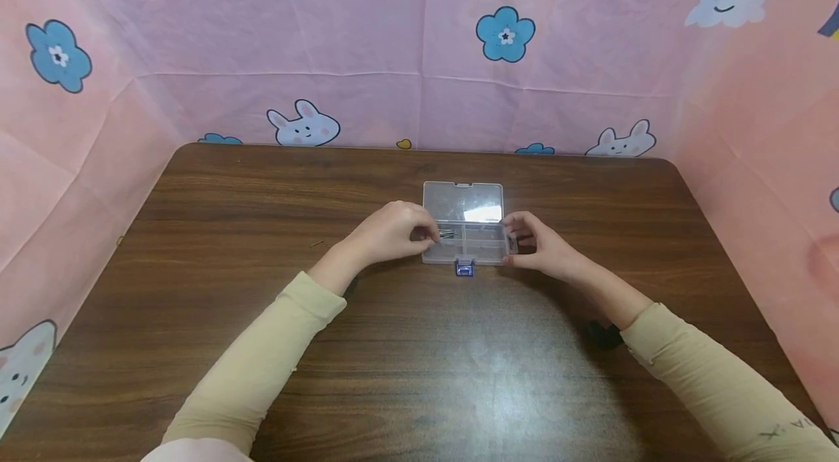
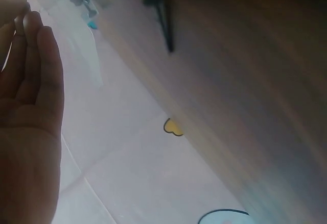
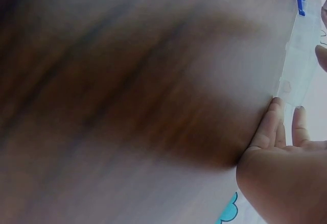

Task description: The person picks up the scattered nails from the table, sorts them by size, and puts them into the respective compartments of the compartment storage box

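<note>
A clear plastic compartment box (image 1: 485,255) lies on the table with its lid (image 1: 452,201) raised at the back and a blue latch (image 1: 464,269) at the front. Several thin metal screws (image 1: 447,233) lie in its back left compartment. My left hand (image 1: 392,230) reaches over the box's left side, thumb and fingertips close together. Whether they pinch anything is hidden. With thumb and fingers, my right hand (image 1: 540,247) grips the right end of the box. One loose screw (image 1: 317,243) lies on the table left of my left hand; a dark screw (image 2: 162,25) shows blurred in the left wrist view.
The brown wooden table (image 1: 419,353) has rounded back corners. Pink printed cloth (image 1: 419,32) hangs behind it and along both sides. A dark device (image 1: 603,334) sits under my right wrist.
</note>
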### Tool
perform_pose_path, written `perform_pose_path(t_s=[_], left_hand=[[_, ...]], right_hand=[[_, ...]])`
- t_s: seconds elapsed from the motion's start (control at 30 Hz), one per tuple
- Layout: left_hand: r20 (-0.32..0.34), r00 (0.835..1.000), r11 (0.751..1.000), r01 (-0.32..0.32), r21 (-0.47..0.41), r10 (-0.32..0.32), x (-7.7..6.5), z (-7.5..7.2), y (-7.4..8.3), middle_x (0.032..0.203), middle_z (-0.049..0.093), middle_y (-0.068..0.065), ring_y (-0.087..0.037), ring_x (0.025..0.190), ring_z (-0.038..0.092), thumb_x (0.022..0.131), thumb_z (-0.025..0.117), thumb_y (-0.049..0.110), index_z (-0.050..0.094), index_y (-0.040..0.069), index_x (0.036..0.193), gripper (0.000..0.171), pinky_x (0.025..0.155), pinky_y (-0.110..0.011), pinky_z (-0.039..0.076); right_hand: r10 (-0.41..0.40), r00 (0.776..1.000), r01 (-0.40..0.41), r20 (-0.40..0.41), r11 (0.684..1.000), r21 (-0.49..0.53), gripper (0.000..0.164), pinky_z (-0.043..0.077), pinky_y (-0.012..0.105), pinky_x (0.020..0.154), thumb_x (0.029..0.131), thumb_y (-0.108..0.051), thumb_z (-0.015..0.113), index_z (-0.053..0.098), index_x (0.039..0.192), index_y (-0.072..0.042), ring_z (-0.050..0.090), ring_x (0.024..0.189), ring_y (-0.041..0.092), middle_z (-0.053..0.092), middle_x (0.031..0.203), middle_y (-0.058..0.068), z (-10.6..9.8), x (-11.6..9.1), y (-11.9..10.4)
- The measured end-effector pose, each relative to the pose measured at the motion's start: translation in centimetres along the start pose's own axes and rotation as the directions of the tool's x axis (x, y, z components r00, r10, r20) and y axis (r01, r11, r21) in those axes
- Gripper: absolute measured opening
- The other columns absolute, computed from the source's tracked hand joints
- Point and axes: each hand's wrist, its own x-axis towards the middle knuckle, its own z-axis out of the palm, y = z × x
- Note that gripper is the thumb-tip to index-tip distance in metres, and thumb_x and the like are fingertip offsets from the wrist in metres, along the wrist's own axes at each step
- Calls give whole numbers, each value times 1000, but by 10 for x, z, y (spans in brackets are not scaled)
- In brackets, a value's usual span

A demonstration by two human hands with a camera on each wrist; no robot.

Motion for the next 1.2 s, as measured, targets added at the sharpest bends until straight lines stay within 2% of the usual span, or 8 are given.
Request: perform_pose_path(t_s=[0.33, 0.73, 0.97, 1.2], left_hand=[[49, 999, 994, -26, 110, 21, 6, 6, 7, 95, 80, 1, -10, 85, 69, 94, 79, 7, 83, 13, 96, 8, 83, -29, 61], [68, 997, 988, -30, 153, 20, 9, 9, 6, 96, 80, 1, -12, 88, 71, 93, 80, 7, 83, 12, 96, 7, 88, -32, 62], [37, 998, 990, -45, 133, 41, 7, 7, 4, 96, 80, 1, -13, 91, 74, 93, 78, 4, 83, 13, 96, 11, 89, -31, 62], [-34, 998, 992, -42, 117, 47, -1, 2, -2, 97, 80, 1, -14, 93, 74, 93, 80, 4, 83, 13, 95, 10, 89, -31, 62]], right_hand=[[-1, 1000, 1, -2, 1000, 1, 62, 40, 64, 120, 92, -5, 76, 44, 145, 2, 51, 133, 44, 52, 141, 27, 0, 0, 1], [-3, 1000, 3, -5, 1000, -3, 63, 40, 64, 120, 92, -5, 76, 44, 145, 3, 52, 133, 44, 53, 141, 28, -1, 1, 0], [-1, 1000, 1, -3, 1000, -5, 63, 40, 65, 120, 92, -6, 76, 44, 145, 2, 52, 134, 45, 53, 141, 28, -1, 1, 0], [2, 1000, -2, -6, 1000, 0, 63, 40, 65, 120, 91, -4, 76, 44, 145, 3, 51, 134, 45, 52, 141, 28, 0, 1, -1]])
